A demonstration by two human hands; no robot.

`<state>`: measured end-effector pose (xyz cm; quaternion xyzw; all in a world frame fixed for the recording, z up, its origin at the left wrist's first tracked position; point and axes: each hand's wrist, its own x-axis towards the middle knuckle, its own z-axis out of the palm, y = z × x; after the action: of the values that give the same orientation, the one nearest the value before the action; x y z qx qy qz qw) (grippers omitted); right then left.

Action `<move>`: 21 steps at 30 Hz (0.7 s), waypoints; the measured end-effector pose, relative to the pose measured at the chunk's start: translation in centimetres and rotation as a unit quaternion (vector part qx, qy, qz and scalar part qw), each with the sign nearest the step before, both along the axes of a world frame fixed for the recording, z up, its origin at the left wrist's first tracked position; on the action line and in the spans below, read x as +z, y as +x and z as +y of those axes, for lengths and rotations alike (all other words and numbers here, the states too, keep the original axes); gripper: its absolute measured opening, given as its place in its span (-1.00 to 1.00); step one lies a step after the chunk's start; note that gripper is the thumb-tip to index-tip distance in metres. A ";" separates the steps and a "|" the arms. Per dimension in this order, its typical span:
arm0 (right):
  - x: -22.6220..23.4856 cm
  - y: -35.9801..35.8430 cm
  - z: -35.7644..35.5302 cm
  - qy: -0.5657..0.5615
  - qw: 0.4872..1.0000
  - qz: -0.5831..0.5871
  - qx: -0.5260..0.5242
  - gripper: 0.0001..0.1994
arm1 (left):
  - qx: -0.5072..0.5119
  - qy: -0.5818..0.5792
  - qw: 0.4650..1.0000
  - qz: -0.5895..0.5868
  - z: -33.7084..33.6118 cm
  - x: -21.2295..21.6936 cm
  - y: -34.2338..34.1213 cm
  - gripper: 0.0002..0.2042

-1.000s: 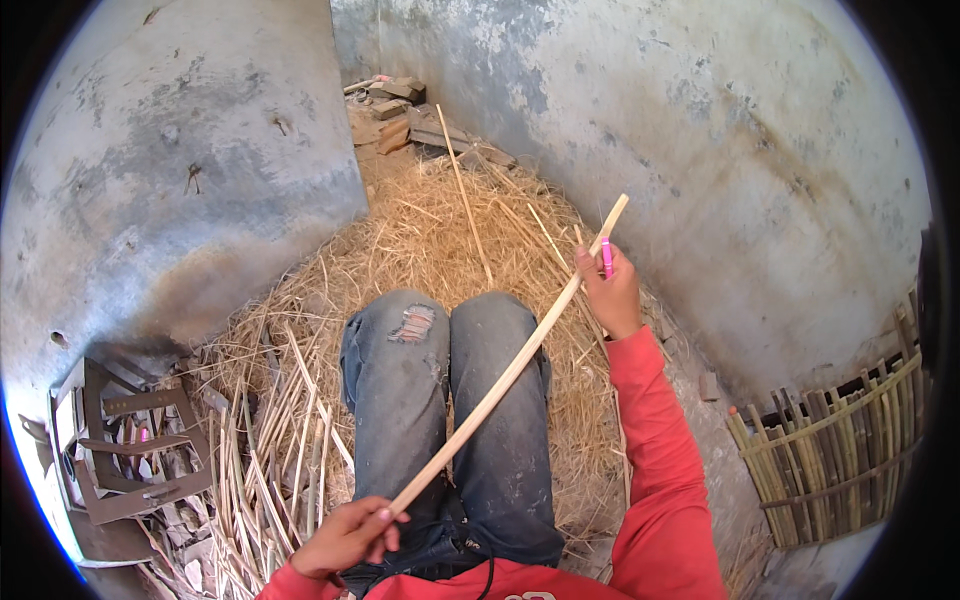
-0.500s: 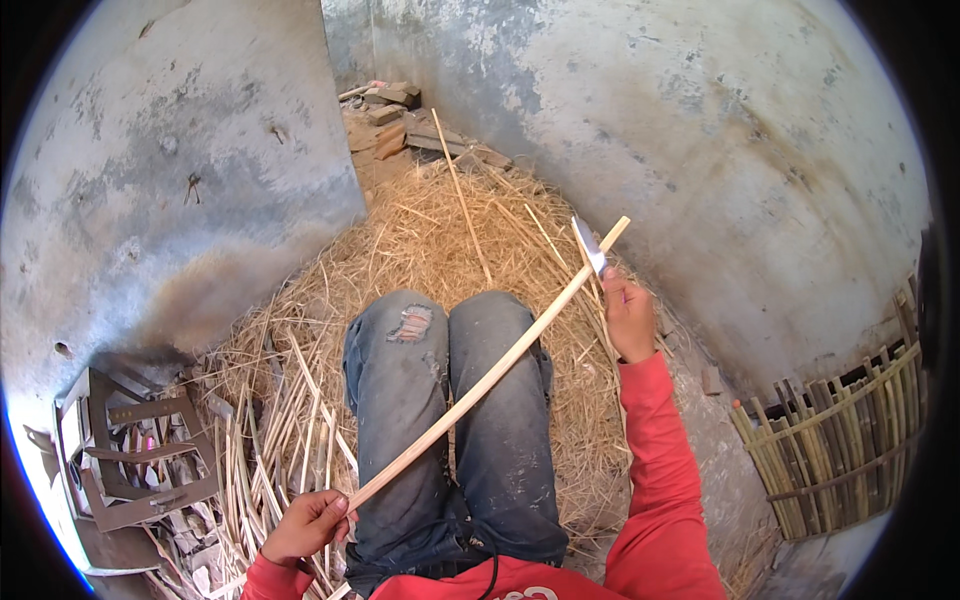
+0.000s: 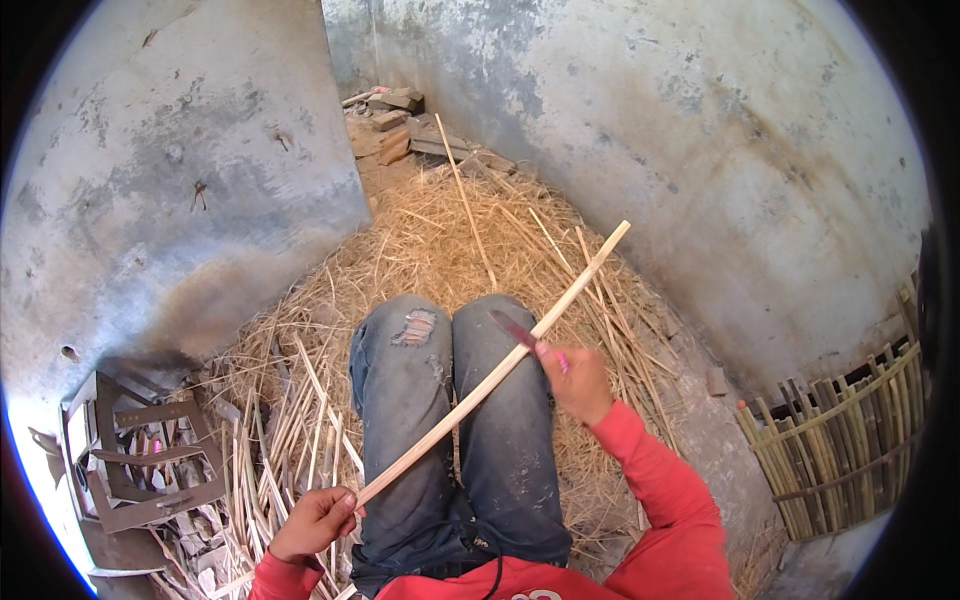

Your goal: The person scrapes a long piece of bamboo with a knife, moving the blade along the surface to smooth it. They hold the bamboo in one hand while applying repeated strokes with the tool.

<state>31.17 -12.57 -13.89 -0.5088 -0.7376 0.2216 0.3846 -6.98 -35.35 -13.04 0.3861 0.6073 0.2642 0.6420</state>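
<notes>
A long pale bamboo strip [image 3: 470, 398] runs diagonally across my jeans-clad knees, its far tip up at the right. My left hand [image 3: 315, 520] grips its near end by my left thigh. My right hand [image 3: 577, 381] holds a pink-handled knife [image 3: 517, 330] with the blade laid against the strip about halfway along. Both sleeves are red.
Straw and thin bamboo shavings [image 3: 280, 440] cover the ground around my legs. A woven bamboo basket [image 3: 840, 440] stands at the right. Metal frames [image 3: 140, 460] lie at the lower left. Bricks and wood scraps [image 3: 390, 125] sit in the far corner between grey plaster walls.
My right hand has slid the knife down the strip from near its far tip toward the middle. My left hand shifted slightly right with the near end.
</notes>
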 end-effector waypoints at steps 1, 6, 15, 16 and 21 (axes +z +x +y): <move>0.0 0.0 0.3 -0.001 1.000 0.001 0.001 -0.41 | -0.003 0.000 1.000 0.001 0.0 -0.1 0.0 -0.66; -0.5 3.2 3.6 -0.014 0.992 -0.011 -0.126 -0.41 | -0.003 0.009 1.000 -0.015 0.9 0.1 1.1 -0.65; 0.6 2.0 2.2 -0.013 0.995 -0.037 -0.094 -0.42 | -0.020 0.010 1.000 0.007 2.2 -0.3 1.9 -0.64; 0.7 2.2 2.5 -0.010 0.994 -0.016 -0.108 -0.41 | -0.021 0.023 0.999 0.016 2.3 -0.2 2.2 -0.64; -0.5 0.2 -0.8 0.047 0.998 -0.050 0.007 -0.38 | -0.027 0.060 0.996 0.061 2.6 0.8 2.4 -0.62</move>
<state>31.33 -13.39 -14.37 -0.4954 -0.7689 0.1641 0.3692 -4.62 -32.72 -12.20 0.4558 0.6178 0.2585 0.5863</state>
